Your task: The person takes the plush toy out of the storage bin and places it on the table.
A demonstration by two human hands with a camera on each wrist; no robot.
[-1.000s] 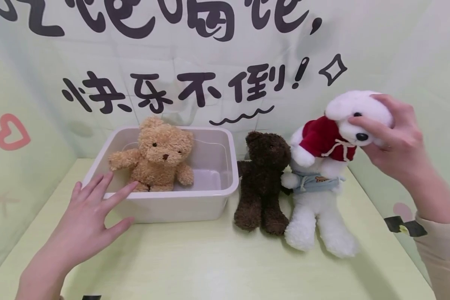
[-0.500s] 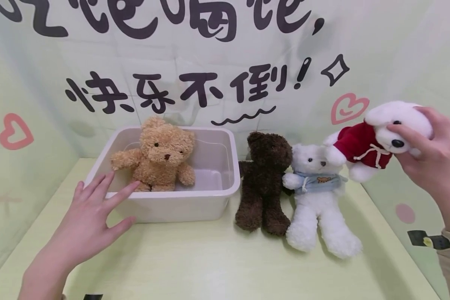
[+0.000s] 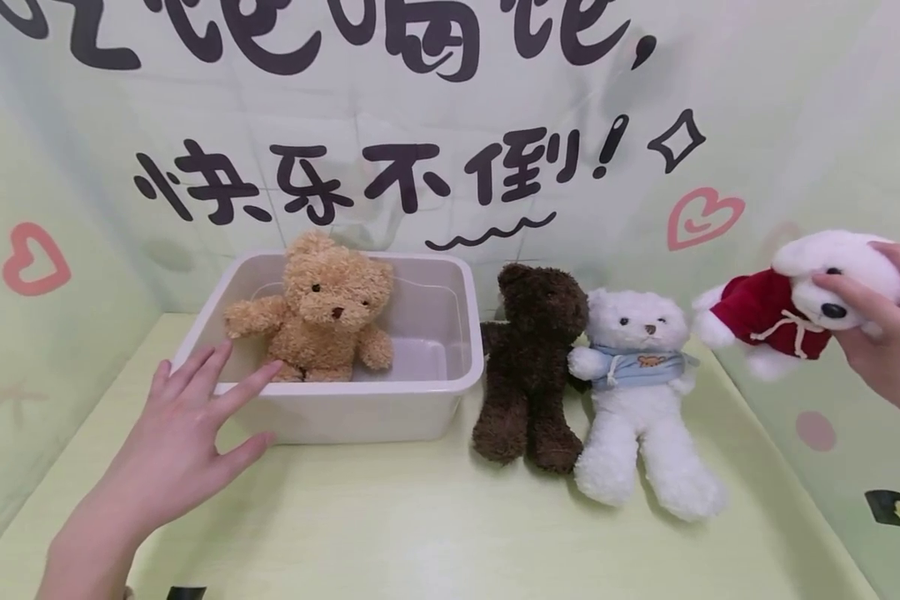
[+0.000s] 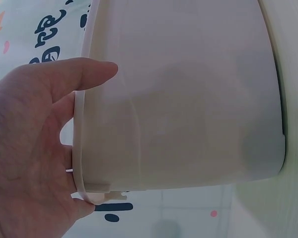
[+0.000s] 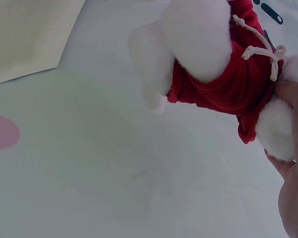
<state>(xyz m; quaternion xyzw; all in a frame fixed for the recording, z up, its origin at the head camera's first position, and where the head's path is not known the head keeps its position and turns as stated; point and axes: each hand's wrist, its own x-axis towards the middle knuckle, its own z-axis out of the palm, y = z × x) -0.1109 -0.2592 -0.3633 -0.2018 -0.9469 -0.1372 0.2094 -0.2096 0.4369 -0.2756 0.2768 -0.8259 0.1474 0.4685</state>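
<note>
My right hand (image 3: 896,342) grips a white plush dog (image 3: 768,317) in a red hoodie by its head, above the table's right side. Fingers and thumb clasp the head from both sides. In the right wrist view, the dog's red hoodie (image 5: 213,91) shows its white drawstring bow. My left hand (image 3: 168,442) rests at the front left corner of a pale plastic bin (image 3: 390,412), fingers spread and fairly straight over the rim. The left wrist view has its thumb (image 4: 87,74) along the bin's outer wall. A tan teddy bear (image 3: 326,308) sits upright inside the bin.
Right of the bin, a dark brown teddy bear (image 3: 528,375) leans near the back wall. Beside it, touching, is a white teddy bear (image 3: 645,400) in a blue top. A printed cloth with lettering (image 3: 360,183) hangs behind the pale table (image 3: 420,517).
My right hand has carried the plush dog rightward and somewhat down, away from the white teddy bear, whose head is now uncovered. My left hand stays on the bin.
</note>
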